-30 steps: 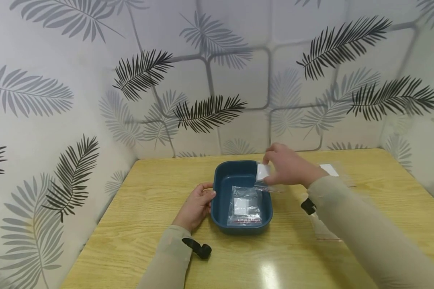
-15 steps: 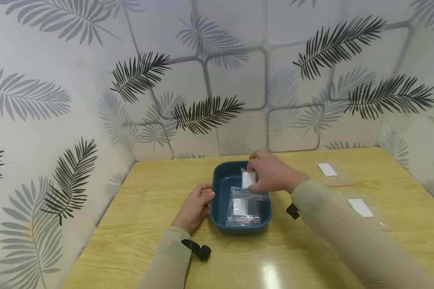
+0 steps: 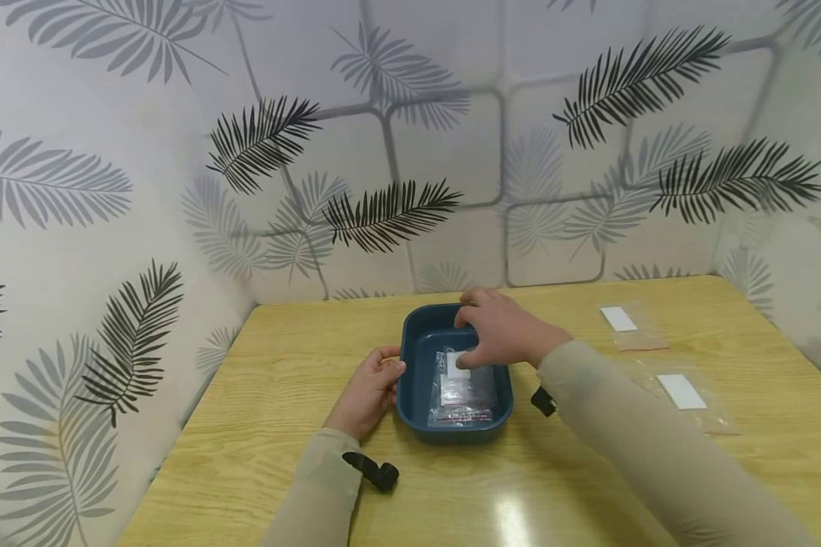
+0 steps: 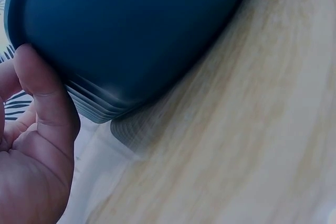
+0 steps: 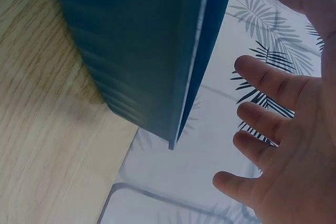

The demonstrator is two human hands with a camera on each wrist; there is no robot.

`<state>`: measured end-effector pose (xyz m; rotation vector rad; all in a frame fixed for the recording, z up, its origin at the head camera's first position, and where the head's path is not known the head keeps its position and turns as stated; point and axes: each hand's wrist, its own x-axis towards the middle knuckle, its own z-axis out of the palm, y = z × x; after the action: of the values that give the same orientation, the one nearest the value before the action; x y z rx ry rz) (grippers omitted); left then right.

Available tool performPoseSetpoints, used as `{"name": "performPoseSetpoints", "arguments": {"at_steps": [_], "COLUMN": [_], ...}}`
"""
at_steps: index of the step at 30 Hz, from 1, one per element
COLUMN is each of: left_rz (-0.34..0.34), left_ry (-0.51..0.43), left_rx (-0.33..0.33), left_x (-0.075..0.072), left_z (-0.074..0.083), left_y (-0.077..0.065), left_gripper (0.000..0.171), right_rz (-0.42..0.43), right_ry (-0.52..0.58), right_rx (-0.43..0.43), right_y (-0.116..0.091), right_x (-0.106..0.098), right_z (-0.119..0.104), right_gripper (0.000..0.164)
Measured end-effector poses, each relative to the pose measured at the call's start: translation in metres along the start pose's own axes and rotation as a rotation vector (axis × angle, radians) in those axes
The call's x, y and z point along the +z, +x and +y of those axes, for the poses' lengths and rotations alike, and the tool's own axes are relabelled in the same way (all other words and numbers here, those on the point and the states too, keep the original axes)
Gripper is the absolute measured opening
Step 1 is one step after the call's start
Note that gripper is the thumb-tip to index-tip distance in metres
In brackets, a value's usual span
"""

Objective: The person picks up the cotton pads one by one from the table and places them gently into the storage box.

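A dark blue plastic bin [image 3: 410, 410] stands on the table in the head view. My left hand [image 3: 372, 384] holds its left wall, thumb at the rim; the left wrist view shows the thumb [image 4: 39, 80] against the wall. Inside the bin, clear zip bags [image 3: 461, 395] with white cards lie overlapping. Over the bin's right side is my right hand [image 3: 499, 330], thumb and fingers apart. The right wrist view shows its fingers [image 5: 273, 85] spread with nothing between them, beside the bin's outer wall [image 5: 136, 45].
Two more zip bags lie on the wooden table [image 3: 260, 395] to the right: a farther bag [image 3: 632, 327] and a nearer bag [image 3: 687, 395], each with a white card. A leaf-patterned wall [image 3: 451, 228] rises behind the table's back edge.
My right hand has carried a zip bag leftward over the bin and let it go onto the bag inside. The fingers have spread apart. My left hand has stayed on the bin.
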<state>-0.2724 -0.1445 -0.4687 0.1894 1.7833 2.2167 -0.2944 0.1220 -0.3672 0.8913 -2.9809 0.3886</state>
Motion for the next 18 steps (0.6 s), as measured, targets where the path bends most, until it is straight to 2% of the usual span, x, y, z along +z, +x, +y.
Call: {"name": "performPoseSetpoints", "arguments": {"at_steps": [18], "left_rz": [0.004], "left_ry": [0.039], "left_rx": [0.004], "left_x": [-0.001], "left_z": [-0.001], "left_y": [0.001], "left_gripper": [0.041], "right_rz": [0.014], "right_ry": [0.025], "right_rx": [0.031], "right_y": [-0.011], "right_x": [-0.002], "right_z": [0.017], "right_gripper": [0.052]}}
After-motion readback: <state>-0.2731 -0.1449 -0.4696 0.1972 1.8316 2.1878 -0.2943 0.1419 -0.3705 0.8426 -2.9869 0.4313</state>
